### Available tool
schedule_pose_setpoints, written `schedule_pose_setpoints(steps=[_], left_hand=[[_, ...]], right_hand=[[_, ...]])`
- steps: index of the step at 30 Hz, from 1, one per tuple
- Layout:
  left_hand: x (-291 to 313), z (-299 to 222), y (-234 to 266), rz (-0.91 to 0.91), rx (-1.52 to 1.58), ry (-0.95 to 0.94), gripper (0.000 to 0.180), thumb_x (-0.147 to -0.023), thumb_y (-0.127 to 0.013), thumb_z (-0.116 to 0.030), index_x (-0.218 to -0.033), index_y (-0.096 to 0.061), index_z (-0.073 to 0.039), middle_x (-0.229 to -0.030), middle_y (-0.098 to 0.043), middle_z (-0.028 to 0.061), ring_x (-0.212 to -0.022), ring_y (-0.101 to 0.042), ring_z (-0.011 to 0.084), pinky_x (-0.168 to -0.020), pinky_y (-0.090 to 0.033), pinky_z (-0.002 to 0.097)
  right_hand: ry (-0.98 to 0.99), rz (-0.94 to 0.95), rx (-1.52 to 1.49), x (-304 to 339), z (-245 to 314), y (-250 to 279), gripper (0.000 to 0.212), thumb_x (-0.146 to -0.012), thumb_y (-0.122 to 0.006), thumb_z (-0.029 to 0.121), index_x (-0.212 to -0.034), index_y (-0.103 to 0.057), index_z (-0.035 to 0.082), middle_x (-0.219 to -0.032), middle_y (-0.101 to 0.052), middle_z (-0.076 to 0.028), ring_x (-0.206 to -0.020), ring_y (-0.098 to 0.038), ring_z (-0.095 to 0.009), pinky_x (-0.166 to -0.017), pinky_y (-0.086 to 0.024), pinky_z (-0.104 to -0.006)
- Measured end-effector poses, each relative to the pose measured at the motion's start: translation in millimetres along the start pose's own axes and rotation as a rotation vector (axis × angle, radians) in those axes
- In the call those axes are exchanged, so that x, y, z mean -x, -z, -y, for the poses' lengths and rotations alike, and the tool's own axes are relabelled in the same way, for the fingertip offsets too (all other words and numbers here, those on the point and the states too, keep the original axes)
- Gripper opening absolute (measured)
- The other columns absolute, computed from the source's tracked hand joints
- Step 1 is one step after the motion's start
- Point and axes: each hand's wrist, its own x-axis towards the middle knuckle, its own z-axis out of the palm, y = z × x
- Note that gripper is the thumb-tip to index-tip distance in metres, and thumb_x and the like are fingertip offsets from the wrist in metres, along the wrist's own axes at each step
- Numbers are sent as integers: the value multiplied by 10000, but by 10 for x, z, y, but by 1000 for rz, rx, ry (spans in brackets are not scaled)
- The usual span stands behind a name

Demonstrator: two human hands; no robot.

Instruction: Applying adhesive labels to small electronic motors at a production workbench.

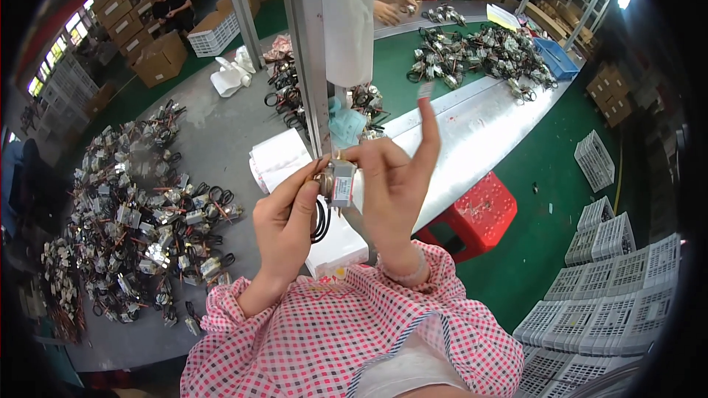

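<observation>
Over the grey table (217,121), right hand (394,184) at the part's top, one finger (429,129) raised, its grip unclear; left hand (284,228) pinching the metal-cased part (341,169) between them: probably light, stiff, smooth, best held by its casing, the black cable (322,222) likely floppy; left fingertips partly hidden, label (343,189) too small to read

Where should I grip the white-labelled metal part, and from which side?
Probably by the boxy end of the metal part, coming from the right: its flat, labelled face is in plain view and should give a steady pinch. The left hand holds the left end, and the black cable loops below. The right hand is close at the top edge, so leave room there.
</observation>
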Motion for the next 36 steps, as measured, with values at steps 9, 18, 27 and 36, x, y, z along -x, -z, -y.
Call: schedule_pose_setpoints(steps=[9,18,27,36], left_hand=[[-309,-175,304,-241,-179,-279,270,-912,-469,-121,-1144,-550,-8,-695,-565,10,-466,-407,39,-407,-294,183],[-2723,-138,674,-725,-740,-1082,297,-933,-433,-150,-1150,-515,35,-973,-616,90,-711,-570,108,-648,-450,211],[-3817,2170,298,-134,-695,-595,235,-842,-482,-97,-1042,-599,-60,-869,-625,144,-817,-590,270,-741,-450,300],[-3848,3365,1153,372,-508,-307,269,-853,-500,-199,-1054,-587,-42,-1048,-569,164,-947,-555,294,-813,-457,345]], right_hand=[[206,-278,350,53,-299,813,660,-842,-473,-67,-1365,-80,17,-762,-572,-94,-708,-555,-134,-660,-460,-247],[-198,-520,1017,1338,-524,2146,558,-872,-494,42,-1361,-225,56,-658,-516,-21,-480,-425,-71,-459,-365,-201],[-264,-1036,994,1666,-351,2340,484,-916,-426,58,-1365,-249,97,-534,-351,18,-481,-315,-47,-451,-260,-200],[-105,-815,910,1205,-408,2264,482,-904,-423,49,-1356,-255,63,-574,-410,-3,-502,-360,-81,-497,-336,-209]])
